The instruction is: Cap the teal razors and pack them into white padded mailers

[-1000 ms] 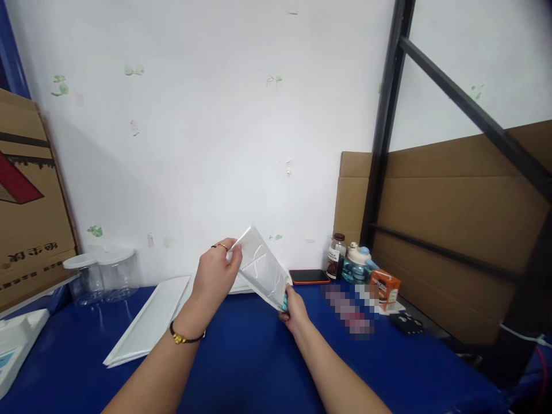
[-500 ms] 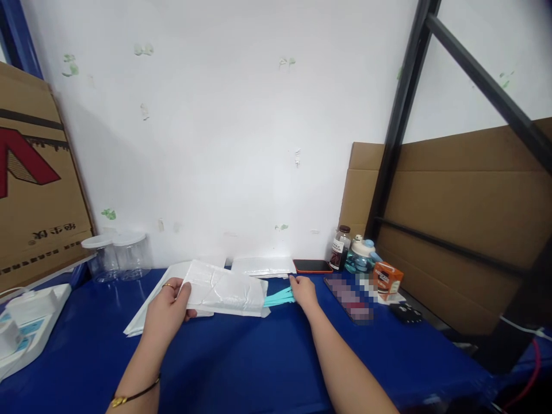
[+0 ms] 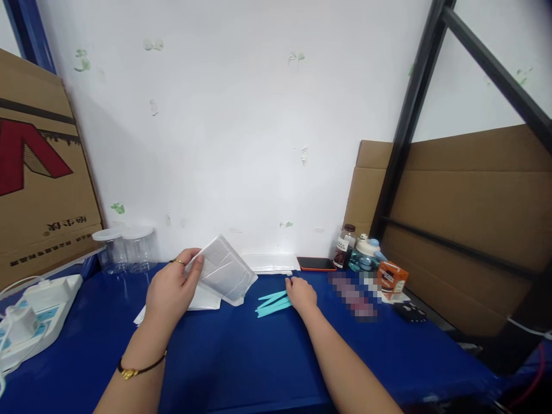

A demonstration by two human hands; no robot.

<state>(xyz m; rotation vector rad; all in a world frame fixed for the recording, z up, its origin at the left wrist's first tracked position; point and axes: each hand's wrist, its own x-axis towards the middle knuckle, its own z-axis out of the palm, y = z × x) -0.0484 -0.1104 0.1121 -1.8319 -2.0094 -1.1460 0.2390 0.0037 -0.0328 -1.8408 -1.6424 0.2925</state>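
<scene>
My left hand [image 3: 175, 284] pinches a white, crinkled plastic pouch [image 3: 224, 270] by its left edge, holding it tilted above the table. To its right, my right hand [image 3: 301, 294] is closed on several thin turquoise strips [image 3: 272, 303], whose free ends fan out to the left, apart from the pouch. What the strips are is not clear. Partly hidden under the pouch and my left hand, more white pouches [image 3: 206, 300] lie on the blue table. Another flat white packet [image 3: 269, 263] lies by the wall.
Along the back right stand a phone [image 3: 317, 264], a brown-capped bottle [image 3: 344, 247], a blue-and-white water bottle [image 3: 364, 255] and an orange box [image 3: 391, 280]. Two clear lidded jars [image 3: 138, 253] and a power strip [image 3: 54, 305] are at the left. A dark metal post [image 3: 394, 167] rises on the right.
The turquoise strips have come out of the pouch in my right hand. My left hand has tilted the pouch, its open end now lower and clear of the strips.
</scene>
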